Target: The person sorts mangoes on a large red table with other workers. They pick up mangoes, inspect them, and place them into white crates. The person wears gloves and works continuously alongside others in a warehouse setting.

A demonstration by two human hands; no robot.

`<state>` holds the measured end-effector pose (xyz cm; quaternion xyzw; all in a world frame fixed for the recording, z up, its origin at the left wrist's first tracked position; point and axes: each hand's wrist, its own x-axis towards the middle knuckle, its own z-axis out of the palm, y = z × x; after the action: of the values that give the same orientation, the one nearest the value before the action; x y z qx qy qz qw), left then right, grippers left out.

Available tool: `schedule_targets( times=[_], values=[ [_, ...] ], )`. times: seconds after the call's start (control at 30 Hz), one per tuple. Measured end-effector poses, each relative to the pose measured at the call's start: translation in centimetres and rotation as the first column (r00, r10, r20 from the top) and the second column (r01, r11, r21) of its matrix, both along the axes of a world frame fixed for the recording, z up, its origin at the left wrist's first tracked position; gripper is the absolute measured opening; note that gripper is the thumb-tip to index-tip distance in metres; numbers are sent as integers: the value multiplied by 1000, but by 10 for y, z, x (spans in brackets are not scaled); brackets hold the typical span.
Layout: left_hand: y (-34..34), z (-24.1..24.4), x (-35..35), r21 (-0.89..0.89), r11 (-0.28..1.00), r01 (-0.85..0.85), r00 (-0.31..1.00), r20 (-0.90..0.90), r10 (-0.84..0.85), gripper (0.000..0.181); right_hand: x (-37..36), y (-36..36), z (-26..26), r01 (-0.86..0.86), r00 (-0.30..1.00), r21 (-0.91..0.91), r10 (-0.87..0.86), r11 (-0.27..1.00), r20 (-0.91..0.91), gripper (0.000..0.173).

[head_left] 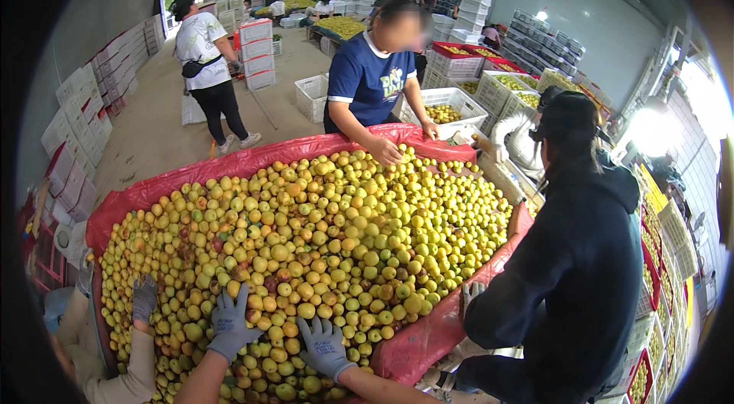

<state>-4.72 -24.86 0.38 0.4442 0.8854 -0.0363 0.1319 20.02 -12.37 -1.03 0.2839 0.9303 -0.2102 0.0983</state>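
A wide heap of small, round, plum-like yellow fruit [321,243] lies before me in a bin lined with red plastic sheeting [229,164]. Some fruit is greenish or orange, and a few pieces are dark and blemished. My left hand [232,325], in a grey work glove, rests palm down on the near part of the heap with its fingers apart. To its right, my right hand [324,348], gloved alike, lies on the fruit with its fingers spread. Both hands touch the fruit; their palms are hidden.
A co-worker's gloved hand [144,299] is on the heap at left. Across the bin, a person in a blue T-shirt [367,77] reaches into the fruit. Someone in dark clothing [567,255] stands close at right. White crates [312,97] stand on the floor behind.
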Motion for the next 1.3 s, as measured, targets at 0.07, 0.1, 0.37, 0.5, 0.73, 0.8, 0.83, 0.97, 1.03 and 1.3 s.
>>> schedule_targets(
  times=[0.07, 0.1, 0.37, 0.5, 0.73, 0.8, 0.83, 0.97, 1.03, 1.3],
  values=[
    [3, -2, -4, 13, 1000, 25, 1000, 5, -25, 141, -1, -3, -1, 20, 1000, -10, -20, 1000, -5, 103],
    [5, 3, -2, 13, 1000, 19, 1000, 25, -19, 141, -2, -3, 2, 32, 999, -13, -32, 999, 11, 102],
    [7, 3, 2, 42, 986, 162, 987, 5, -163, 130, -6, -17, -13, 144, 989, 60, -146, 988, 29, 99],
    [14, 18, 2, -33, 976, 213, 976, 46, -212, 121, -17, -22, -12, 197, 975, 83, -204, 977, 84, 97],
    [54, -5, 15, 130, 968, 213, 977, -10, -214, 108, -31, -28, -31, 355, 934, 87, -349, 931, -81, 98],
    [62, -32, 17, 218, 940, 262, 963, -122, -240, 99, -30, -29, -33, 411, 906, 38, -403, 911, -129, 99],
    [66, -37, 16, 284, 915, 285, 954, -175, -243, 94, -34, -25, -28, 434, 893, 22, -426, 901, -147, 100],
    [90, -61, 15, 345, 888, 306, 950, -170, -261, 88, -46, -16, -29, 551, 824, -35, -550, 834, -136, 111],
    [100, -63, 16, 362, 894, 264, 963, -153, -223, 88, -52, -11, -24, 573, 816, -36, -574, 819, -75, 113],
    [131, -76, 14, 342, 894, 289, 947, -239, -214, 86, -56, 15, -18, 558, 830, -39, -558, 829, -3, 112]
  ],
)
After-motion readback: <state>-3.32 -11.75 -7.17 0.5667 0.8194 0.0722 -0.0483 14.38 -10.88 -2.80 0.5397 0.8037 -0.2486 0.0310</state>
